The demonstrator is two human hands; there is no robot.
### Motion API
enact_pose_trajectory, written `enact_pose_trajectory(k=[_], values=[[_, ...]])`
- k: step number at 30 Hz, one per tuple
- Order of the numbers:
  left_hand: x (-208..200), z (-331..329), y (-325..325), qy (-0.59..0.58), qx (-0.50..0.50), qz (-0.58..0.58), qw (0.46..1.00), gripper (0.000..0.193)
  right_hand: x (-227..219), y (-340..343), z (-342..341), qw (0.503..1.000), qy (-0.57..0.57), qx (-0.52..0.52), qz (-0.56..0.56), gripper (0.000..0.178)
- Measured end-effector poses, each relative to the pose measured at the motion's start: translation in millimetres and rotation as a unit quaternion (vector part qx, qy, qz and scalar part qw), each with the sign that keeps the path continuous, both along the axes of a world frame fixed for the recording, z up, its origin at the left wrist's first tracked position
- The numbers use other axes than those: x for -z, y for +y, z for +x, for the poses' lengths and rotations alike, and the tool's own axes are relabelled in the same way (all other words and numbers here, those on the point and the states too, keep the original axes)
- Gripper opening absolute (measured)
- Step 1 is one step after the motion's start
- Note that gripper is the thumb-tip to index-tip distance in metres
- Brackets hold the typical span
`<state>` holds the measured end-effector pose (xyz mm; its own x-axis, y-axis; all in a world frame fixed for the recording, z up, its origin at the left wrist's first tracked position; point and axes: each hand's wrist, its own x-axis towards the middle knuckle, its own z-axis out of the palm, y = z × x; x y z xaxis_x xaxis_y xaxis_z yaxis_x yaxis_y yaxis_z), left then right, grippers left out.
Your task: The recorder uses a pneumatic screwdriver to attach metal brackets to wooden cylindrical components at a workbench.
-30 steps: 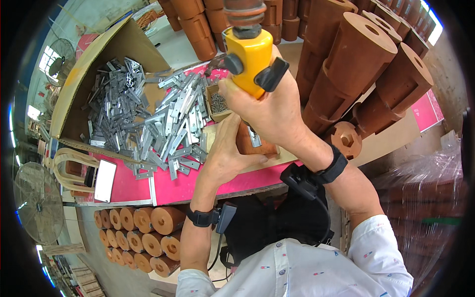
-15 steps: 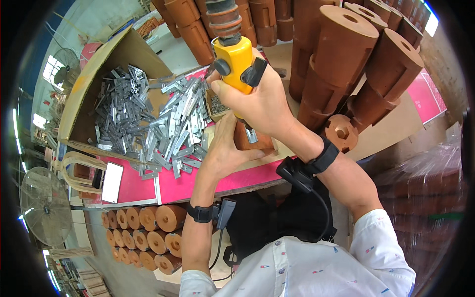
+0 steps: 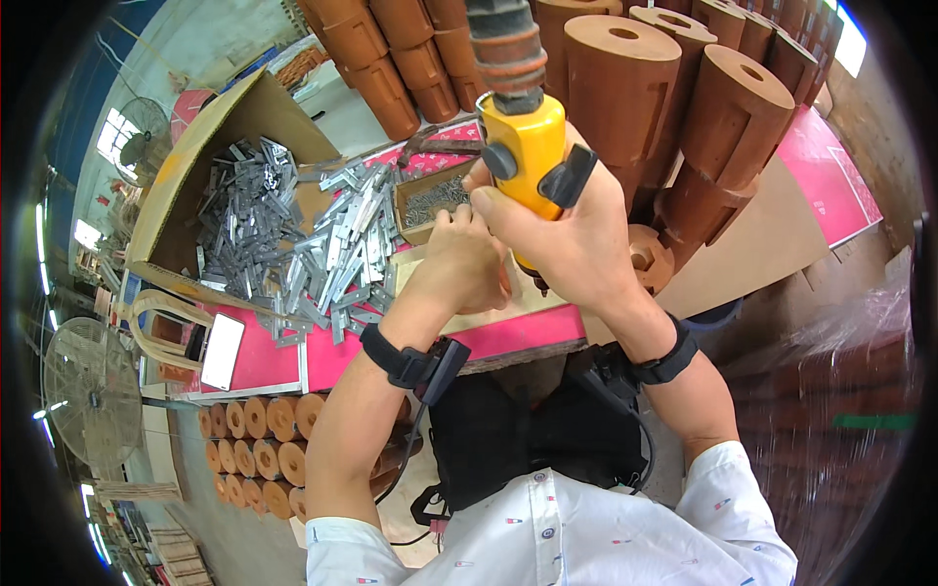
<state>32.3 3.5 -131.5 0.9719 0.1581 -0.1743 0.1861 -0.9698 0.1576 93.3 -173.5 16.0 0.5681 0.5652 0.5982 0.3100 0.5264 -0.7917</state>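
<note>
My right hand (image 3: 586,230) is wrapped around a yellow power screwdriver (image 3: 528,151), which hangs tip-down over the near edge of the table. The bit end (image 3: 540,283) shows below my hand, close to my left hand. My left hand (image 3: 464,262) has its fingers curled at the near rim of a small box of screws (image 3: 435,202); what its fingertips hold, if anything, is hidden. Left of it lies a heap of flat grey metal brackets (image 3: 342,244), spilling from a tipped cardboard box (image 3: 181,210).
Reddish-brown wooden cylinders (image 3: 620,88) with centre holes stand stacked at the back and right. A phone (image 3: 223,352) lies at the table's left edge. More cylinders (image 3: 259,454) are piled below the table. A standing fan (image 3: 93,391) is at far left. Plastic-wrapped goods (image 3: 831,420) stand right.
My left hand has left the wooden block with the metal piece and moved up to the screw box. My right hand has shifted right with the screwdriver. The view has turned slightly.
</note>
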Motion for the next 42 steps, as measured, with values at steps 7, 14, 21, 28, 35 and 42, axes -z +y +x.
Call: enact_pose_trajectory(k=[7,14,21,28,35,42], values=[[-54,-54,-14,-0.237,-0.044,-0.312,0.919,0.096,6,-6,16,1.0,0.012,0.018,-0.001,0.044],[-23,-63,-9,-0.272,-0.09,-0.317,0.904,0.108,8,2,12,0.999,0.022,0.003,-0.031,0.04],[-43,-83,-47,-0.359,-0.149,-0.307,0.869,0.1,20,0,13,0.998,0.028,0.01,-0.061,0.025],[-80,-237,-107,-0.444,-0.25,-0.362,0.781,0.1,36,7,38,0.996,0.027,-0.077,-0.032,0.046],[-88,-378,-186,-0.555,-0.486,-0.232,0.634,0.108,45,16,38,0.994,0.053,-0.095,-0.031,0.044],[-63,-454,-224,-0.583,-0.546,-0.052,0.6,0.104,48,16,55,0.997,0.012,-0.055,-0.058,0.044]])
